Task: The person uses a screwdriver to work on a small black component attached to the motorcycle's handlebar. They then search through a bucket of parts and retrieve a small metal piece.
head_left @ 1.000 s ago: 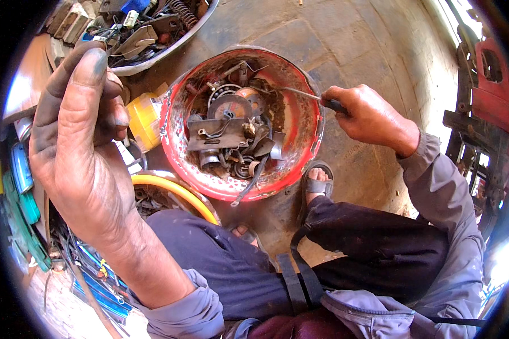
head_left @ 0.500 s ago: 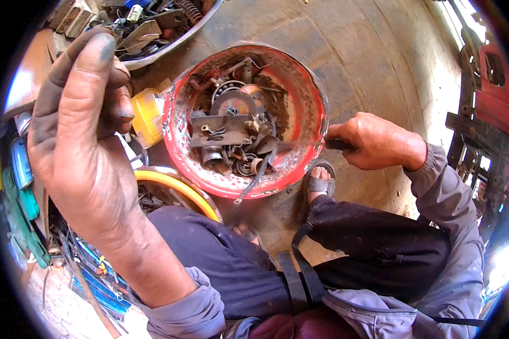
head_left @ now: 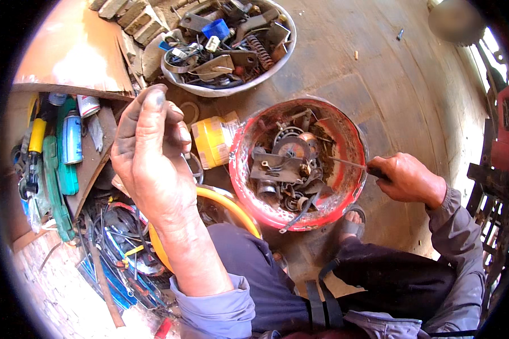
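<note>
My right hand is closed around the dark handle of a screwdriver. Its thin metal shaft points left, over the right rim of a red, worn metal basin. Inside the basin lie a bearing ring, a round disc, a flat metal bracket and several other greasy parts. Raised at the left, before a yellow container, is my left hand. Its thumb is straight and its darkened fingers are curled in; whatever they may hold is hidden. A short dark strap hangs over the basin's front rim.
A grey tub of scrap parts stands at the back. A yellow-rimmed bucket sits by my left knee. Spray cans, green cases and loose cables crowd the left. Red and dark metal frames line the right.
The view has swung left and up, bringing more of the grey tub and spray cans into sight. The right hand keeps hold of the screwdriver; the left stays raised with curled fingers.
</note>
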Available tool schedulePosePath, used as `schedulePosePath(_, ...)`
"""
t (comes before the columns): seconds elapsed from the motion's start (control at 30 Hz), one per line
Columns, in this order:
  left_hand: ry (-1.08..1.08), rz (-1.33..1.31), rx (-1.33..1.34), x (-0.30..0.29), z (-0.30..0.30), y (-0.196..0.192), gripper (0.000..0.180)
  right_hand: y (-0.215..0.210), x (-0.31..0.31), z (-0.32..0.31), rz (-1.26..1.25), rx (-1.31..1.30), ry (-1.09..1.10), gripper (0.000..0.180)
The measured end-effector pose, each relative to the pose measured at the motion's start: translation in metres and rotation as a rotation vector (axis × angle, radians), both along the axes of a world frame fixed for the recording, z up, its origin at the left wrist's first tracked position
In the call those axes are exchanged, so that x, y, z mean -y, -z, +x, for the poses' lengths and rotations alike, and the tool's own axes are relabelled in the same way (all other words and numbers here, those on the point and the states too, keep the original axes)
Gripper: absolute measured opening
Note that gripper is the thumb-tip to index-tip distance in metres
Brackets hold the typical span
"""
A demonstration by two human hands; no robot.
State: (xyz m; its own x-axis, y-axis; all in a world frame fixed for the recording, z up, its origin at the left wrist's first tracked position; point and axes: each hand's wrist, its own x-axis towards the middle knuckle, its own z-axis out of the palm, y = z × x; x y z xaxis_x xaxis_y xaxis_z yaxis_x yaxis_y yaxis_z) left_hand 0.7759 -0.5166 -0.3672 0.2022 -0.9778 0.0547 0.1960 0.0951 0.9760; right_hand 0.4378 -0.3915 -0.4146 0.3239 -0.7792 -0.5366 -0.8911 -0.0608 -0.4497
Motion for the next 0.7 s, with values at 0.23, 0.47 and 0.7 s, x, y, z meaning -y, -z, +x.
schedulePosePath(0.23,-0.070,0.089,-0.392,0.008,0.015,0.006,0.027,-0.002,0.004,0.001,-0.065,-0.011,0.007,0.031)
schedulePosePath(0.47,0.195,0.083,-0.070,-0.018,-0.051,-0.005,0.018,-0.010,0.016,0.019,-0.089,0.053,0.104,0.032)
schedulePosePath(0.7,0.447,-0.150,0.185,-0.055,-0.097,-0.013,0.018,-0.008,0.024,0.053,-0.096,-0.047,-0.027,0.024)
